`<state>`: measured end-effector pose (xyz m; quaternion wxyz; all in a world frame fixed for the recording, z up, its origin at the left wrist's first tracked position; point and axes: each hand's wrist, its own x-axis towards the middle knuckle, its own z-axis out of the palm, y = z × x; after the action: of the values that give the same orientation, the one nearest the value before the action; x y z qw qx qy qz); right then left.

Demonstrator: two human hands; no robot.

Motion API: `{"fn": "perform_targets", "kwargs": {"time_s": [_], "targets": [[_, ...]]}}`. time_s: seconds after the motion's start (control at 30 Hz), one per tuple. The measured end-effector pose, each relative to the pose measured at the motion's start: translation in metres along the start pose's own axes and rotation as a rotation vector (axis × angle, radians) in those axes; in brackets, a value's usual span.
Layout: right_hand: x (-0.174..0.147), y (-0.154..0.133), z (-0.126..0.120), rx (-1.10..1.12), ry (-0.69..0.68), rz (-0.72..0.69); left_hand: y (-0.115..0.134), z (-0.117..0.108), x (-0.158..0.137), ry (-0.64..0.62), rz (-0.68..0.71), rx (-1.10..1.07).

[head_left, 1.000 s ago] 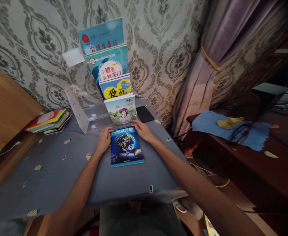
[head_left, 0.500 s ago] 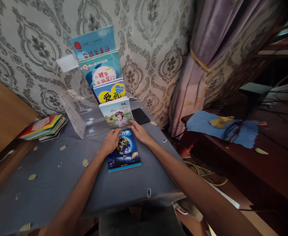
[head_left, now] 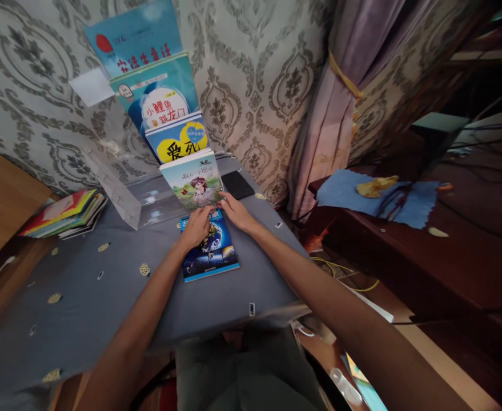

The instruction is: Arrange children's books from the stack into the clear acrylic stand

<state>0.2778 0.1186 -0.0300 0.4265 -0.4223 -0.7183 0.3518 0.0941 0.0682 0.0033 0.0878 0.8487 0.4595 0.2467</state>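
A dark blue book (head_left: 210, 260) with a globe on its cover lies flat on the grey tablecloth, in front of a clear acrylic book stand (head_left: 128, 211). Across its upper left part rests my left hand (head_left: 196, 229), palm down, fingers stretched over the title and partly hiding it. My right hand (head_left: 236, 212) is at the book's upper right corner, its fingers extended toward the lower right corner of a white-topped picture book (head_left: 195, 181) in the stand's front tier. Whether those fingertips touch the stand or the book I cannot tell.
Behind rise a yellow-and-blue book (head_left: 176, 142), a teal book (head_left: 156, 94) and a light blue book (head_left: 137, 37). A black phone (head_left: 237, 184) lies right of the stand. A stack of colourful books (head_left: 64, 214) is at the left. A blue cloth (head_left: 374, 197) covers part of a dark red bench.
The camera view has shifted, so the stand and books appear higher and farther left. My left hand covers more of the blue book's title; the book still lies flat.
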Motion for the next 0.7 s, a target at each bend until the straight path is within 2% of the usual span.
{"fn": "perform_targets", "kwargs": {"time_s": [0.37, 0.7], "targets": [[-0.004, -0.004, -0.001, -0.141, -0.024, -0.058, 0.015, 0.000, -0.009, -0.120, 0.093, 0.003], [-0.009, -0.014, -0.002, -0.257, -0.031, -0.080, 0.061, -0.013, -0.061, -0.286, 0.209, -0.023]]}}
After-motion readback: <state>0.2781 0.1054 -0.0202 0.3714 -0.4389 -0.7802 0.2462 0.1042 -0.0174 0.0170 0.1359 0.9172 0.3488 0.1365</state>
